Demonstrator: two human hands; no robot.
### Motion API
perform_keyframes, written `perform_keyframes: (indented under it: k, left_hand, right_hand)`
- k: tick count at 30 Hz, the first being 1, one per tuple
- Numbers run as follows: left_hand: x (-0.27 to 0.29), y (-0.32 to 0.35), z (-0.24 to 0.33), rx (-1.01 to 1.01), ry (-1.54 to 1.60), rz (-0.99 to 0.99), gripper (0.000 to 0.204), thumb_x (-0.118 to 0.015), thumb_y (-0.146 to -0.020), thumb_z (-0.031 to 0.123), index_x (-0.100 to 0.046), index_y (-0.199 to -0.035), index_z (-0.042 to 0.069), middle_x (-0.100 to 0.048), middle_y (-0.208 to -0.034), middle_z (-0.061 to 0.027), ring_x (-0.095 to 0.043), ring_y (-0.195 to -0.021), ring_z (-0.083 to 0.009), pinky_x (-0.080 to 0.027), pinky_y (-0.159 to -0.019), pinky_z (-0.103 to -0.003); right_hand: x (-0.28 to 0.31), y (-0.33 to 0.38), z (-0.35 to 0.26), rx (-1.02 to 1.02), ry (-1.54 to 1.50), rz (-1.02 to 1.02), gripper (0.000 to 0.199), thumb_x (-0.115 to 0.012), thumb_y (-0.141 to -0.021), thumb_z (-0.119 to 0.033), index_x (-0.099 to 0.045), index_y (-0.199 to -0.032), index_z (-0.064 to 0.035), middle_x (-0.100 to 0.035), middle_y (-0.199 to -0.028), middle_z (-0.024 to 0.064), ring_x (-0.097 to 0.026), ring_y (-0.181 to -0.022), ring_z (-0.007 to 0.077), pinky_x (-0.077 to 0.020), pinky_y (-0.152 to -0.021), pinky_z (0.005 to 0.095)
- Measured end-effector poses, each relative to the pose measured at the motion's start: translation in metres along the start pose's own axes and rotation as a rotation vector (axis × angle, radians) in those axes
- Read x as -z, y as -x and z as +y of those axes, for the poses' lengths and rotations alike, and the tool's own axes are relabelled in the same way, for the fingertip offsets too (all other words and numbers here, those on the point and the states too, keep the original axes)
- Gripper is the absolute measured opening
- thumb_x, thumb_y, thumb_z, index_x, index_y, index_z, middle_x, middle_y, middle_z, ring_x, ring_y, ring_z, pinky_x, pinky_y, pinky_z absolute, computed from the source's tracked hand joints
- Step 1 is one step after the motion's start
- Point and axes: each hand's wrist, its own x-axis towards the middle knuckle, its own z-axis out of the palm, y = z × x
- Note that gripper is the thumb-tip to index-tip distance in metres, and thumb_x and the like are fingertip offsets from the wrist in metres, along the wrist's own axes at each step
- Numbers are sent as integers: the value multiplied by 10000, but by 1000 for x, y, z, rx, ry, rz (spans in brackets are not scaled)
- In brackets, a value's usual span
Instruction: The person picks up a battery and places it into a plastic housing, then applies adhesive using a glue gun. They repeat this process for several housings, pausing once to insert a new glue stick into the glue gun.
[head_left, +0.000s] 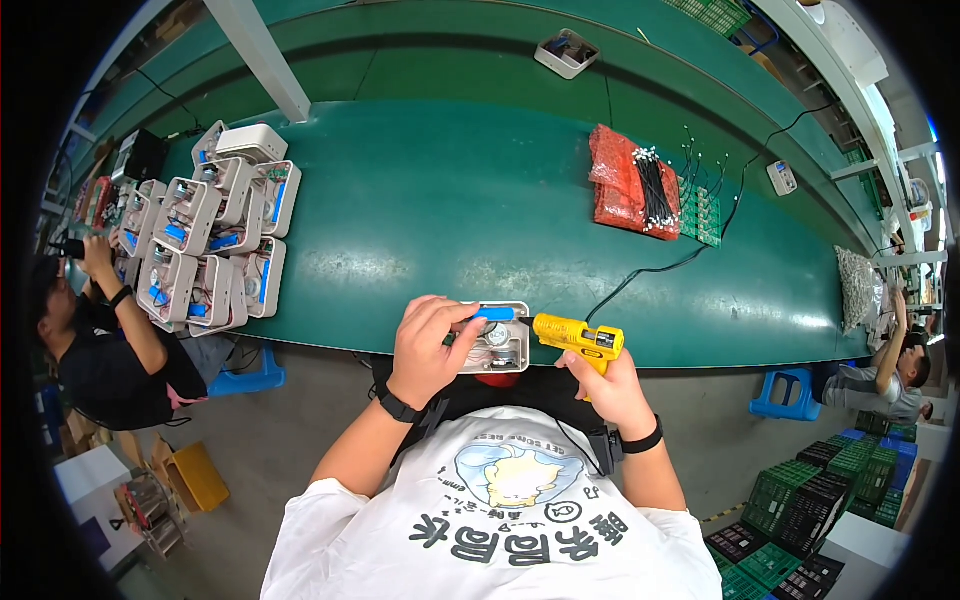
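At the table's front edge lies a white plastic housing (519, 362) with an open top, showing a round part and wires inside. A blue cylindrical battery (494, 314) lies along its far side. My left hand (428, 345) is closed with thumb and fingertips on the battery's left end, beside the housing. My right hand (610, 385) is wrapped round the handle of a yellow hot glue gun (570, 333). The gun points left, and its dark nozzle is at the battery's right end, over the housing's rim; whether they touch I cannot tell.
Several similar white housings (185, 205) are stacked at the left of the green table (440, 200). Red bubble wrap (612, 180), black wires (655, 188) and green circuit boards (702, 212) lie right of centre. The gun's black cord (640, 270) crosses the table. Co-workers sit at both sides.
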Motion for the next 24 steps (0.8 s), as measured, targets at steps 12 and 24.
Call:
perform_keyframes:
  k: [12,24]
  left_hand:
    - [8,-15,14,134,-196,-23,158,-868,-904,64,-812,-1051,67,-773,-1024,-87,-703,-1007,-259,-535,-917,-442]
    - [14,-27,-10,320,-39,-338,141,-814,-974,216,-846,-1094,149,-697,-936,-14,-627,-998,-271,-424,-973,-428]
  right_hand:
    - [-1,-10,1,-12,-19,-25,359,-728,-1093,-228,-715,-1339,32,-767,-983,58,-624,-636,77,-545,-532,251]
    - [-10,-10,-6,242,261,36,329,-748,-1076,-225,-751,-1288,27,-715,-839,14,-609,-612,72,-531,-532,255]
